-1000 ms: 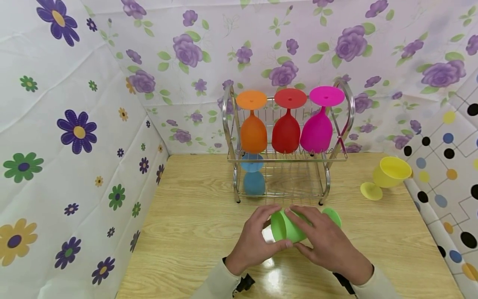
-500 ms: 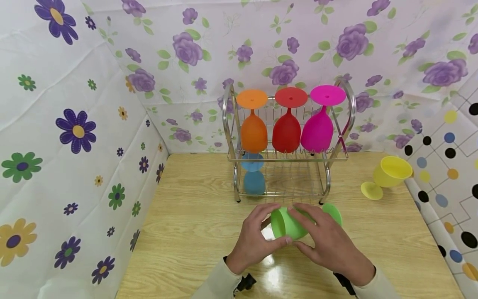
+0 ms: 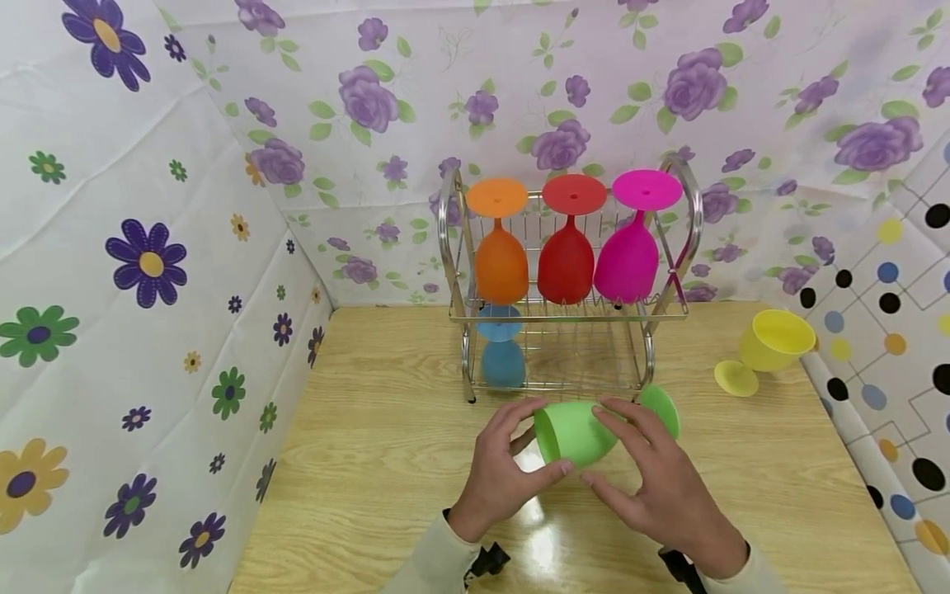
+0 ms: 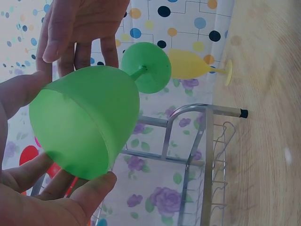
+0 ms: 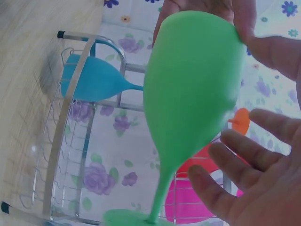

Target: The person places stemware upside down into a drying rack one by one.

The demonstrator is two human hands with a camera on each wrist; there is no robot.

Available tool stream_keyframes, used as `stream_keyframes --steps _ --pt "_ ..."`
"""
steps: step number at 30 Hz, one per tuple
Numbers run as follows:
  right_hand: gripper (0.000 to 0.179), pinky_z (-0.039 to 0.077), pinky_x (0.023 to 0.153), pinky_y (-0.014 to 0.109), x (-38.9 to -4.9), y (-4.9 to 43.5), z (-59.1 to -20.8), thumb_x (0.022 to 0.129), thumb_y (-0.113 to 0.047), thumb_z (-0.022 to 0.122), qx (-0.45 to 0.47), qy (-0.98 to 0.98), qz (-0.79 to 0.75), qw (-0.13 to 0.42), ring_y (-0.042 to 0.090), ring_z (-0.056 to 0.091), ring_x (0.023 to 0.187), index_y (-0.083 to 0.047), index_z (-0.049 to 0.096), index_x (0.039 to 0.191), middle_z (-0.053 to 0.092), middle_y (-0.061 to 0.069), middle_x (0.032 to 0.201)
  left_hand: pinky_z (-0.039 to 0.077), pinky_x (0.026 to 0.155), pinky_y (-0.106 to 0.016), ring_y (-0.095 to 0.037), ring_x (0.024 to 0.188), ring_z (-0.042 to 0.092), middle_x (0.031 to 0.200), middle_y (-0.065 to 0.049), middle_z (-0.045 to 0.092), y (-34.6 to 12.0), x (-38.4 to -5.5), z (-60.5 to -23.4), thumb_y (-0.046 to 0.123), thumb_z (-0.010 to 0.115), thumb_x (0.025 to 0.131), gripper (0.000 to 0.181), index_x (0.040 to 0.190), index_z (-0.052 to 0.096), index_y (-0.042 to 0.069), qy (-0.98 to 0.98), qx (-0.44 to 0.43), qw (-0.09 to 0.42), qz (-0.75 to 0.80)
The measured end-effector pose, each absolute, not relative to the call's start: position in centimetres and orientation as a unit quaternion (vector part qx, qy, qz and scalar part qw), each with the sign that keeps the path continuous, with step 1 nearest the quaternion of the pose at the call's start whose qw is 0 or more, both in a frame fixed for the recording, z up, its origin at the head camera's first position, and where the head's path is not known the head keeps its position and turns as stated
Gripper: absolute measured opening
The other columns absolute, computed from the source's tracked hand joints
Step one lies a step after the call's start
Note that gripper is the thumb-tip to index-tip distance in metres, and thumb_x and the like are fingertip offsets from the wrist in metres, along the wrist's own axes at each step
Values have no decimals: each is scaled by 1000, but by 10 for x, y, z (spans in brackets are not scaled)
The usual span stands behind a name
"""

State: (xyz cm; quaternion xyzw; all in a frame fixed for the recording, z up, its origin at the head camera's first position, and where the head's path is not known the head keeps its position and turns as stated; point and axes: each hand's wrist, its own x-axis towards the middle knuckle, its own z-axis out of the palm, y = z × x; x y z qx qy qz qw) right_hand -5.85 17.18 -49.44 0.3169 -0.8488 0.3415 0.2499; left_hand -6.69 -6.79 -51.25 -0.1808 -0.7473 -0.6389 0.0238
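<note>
A green goblet (image 3: 577, 433) is held on its side above the table, its mouth toward the left and its round foot (image 3: 659, 411) toward the right. My left hand (image 3: 505, 466) grips the bowl near the rim, thumb on the near side and fingers on the far side. My right hand (image 3: 660, 487) is spread around the bowl's stem end. In the right wrist view its fingers (image 5: 240, 162) stand apart from the goblet (image 5: 195, 80); whether the fingertips touch it elsewhere I cannot tell.
Behind the hands stands a two-tier metal rack (image 3: 649, 355). Upside down on its top tier are orange (image 3: 501, 268), red (image 3: 566, 268) and magenta (image 3: 627, 264) goblets; a blue one (image 3: 503, 363) is below. A yellow goblet (image 3: 775, 342) lies on the table (image 3: 371, 429) at right.
The green goblet has risen slightly toward the rack. My right hand's fingers have spread and drawn back from the bowl, while my left hand still holds the rim.
</note>
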Motion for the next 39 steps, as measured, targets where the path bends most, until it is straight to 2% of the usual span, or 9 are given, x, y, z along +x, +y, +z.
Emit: stream_keyframes --steps 4,7,12,16,19,22,26,30,39 --pt "67 37 119 11 -56 171 -498 98 -51 72 282 -831 400 264 32 60 131 -2 63 144 62 21 141 57 107 -36 -29 139 57 152 -5 53 -67 -69 -514 24 90 87 72 150 56 15 -730 -179 40 -658" --pt "63 43 116 13 -55 169 -502 94 -41 81 258 -811 441 284 25 60 132 2 65 138 63 23 137 57 107 -37 -31 138 57 150 -7 54 -66 -71 -514 21 90 87 74 152 55 15 -720 -181 53 -668" --pt "60 55 104 15 -54 167 -506 81 0 86 221 -772 519 293 18 59 134 10 63 135 61 29 135 57 107 -38 -32 138 57 151 -13 52 -63 -72 -514 16 88 88 73 153 54 22 -699 -177 66 -690" --pt "68 59 99 20 -51 165 -506 78 23 78 177 -747 593 243 20 61 131 9 57 141 57 28 138 56 109 -41 -35 138 55 150 -24 49 -59 -71 -515 6 85 89 71 152 54 17 -669 -179 76 -717" --pt "63 60 100 22 -49 165 -506 87 22 72 134 -723 653 183 19 62 129 8 53 145 56 21 141 55 111 -44 -36 138 53 149 -30 46 -57 -70 -516 0 83 88 71 151 53 12 -641 -183 83 -740" --pt "56 60 101 23 -50 166 -508 96 15 65 115 -689 705 124 17 63 129 9 47 149 57 13 143 55 112 -45 -38 138 53 148 -30 45 -54 -68 -517 -3 80 90 68 151 51 8 -617 -187 85 -760" --pt "48 60 101 26 -55 168 -511 105 9 55 127 -629 765 50 14 64 127 7 44 152 59 8 141 56 111 -46 -37 137 53 149 -28 46 -49 -65 -519 -4 75 92 65 150 46 -1 -576 -192 75 -791" --pt "46 60 103 29 -59 170 -513 109 7 43 156 -549 821 -12 12 64 126 1 41 155 59 5 139 59 107 -45 -29 136 55 150 -27 47 -43 -61 -521 -1 73 94 64 151 44 -4 -537 -188 49 -821" --pt "48 62 97 26 -62 171 -510 107 9 43 159 -491 856 -39 11 68 121 -4 44 154 62 3 135 61 105 -46 -30 137 56 153 -23 46 -38 -58 -523 4 71 96 65 153 40 -5 -517 -195 30 -833"
